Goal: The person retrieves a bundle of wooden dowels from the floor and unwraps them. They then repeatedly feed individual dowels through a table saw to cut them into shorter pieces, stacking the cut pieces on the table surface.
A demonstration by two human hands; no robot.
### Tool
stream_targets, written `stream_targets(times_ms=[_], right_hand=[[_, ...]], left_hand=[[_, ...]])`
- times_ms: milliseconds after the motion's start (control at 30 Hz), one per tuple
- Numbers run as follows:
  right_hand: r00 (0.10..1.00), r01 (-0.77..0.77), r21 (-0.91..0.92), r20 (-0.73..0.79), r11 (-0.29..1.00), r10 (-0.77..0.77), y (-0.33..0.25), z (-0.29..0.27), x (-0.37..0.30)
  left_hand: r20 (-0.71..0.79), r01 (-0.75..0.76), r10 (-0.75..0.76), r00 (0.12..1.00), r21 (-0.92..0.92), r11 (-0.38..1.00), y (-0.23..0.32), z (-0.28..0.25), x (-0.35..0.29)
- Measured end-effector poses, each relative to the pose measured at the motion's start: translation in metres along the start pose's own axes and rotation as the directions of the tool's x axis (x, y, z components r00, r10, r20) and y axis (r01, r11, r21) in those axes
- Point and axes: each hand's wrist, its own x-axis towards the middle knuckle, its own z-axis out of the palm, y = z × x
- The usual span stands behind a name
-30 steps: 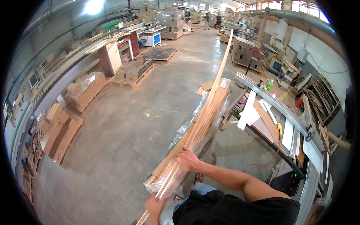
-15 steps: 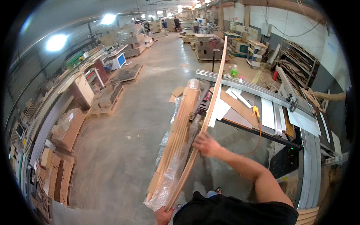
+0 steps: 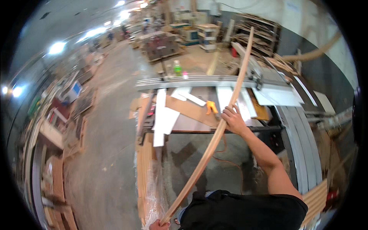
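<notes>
Mid-strip — right hand (image 3: 232, 119) gripping wood strip (image 3: 226, 119)

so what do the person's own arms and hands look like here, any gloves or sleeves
Both hands are bare, with no gloves. The right hand shows no ring, watch or band, and the right forearm is bare up to past the elbow, so no long sleeve. The person wears a black short-sleeved top. Only a small part of the left hand shows at the lower edge; its arm is hidden.
</notes>
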Motion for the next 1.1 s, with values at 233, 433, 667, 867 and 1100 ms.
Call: stream_targets(times_ms=[233, 433, 667, 867, 1100], right_hand=[[0.988, -0.092, 0.040, -0.120, 0.995, 0.096, -0.017, -0.039, -0.045], [0.968, -0.244, 0.047, -0.043, 0.969, 0.246, -0.009, -0.049, -0.091], [0.863, -0.470, -0.154, 0.127, 0.869, 0.489, 0.117, -0.070, -0.158], [0.799, -0.574, -0.498, -0.166, 0.650, 0.578, 0.235, -0.178, -0.351], [0.719, -0.545, -0.736, -0.163, 0.402, 0.676, 0.279, -0.244, -0.348]], left_hand=[[-0.304, -0.590, 0.621, 0.723, 0.197, 0.783, 0.269, -0.032, 0.075], [-0.274, -0.776, 0.808, 0.521, 0.241, 0.582, 0.420, -0.003, 0.098], [-0.179, -0.831, 0.877, 0.446, 0.281, 0.480, 0.424, -0.030, 0.204], [-0.124, -0.780, 0.868, 0.481, 0.392, 0.488, 0.469, -0.076, 0.320], [-0.306, -0.799, 0.862, 0.404, 0.340, 0.495, 0.557, -0.091, 0.415]])
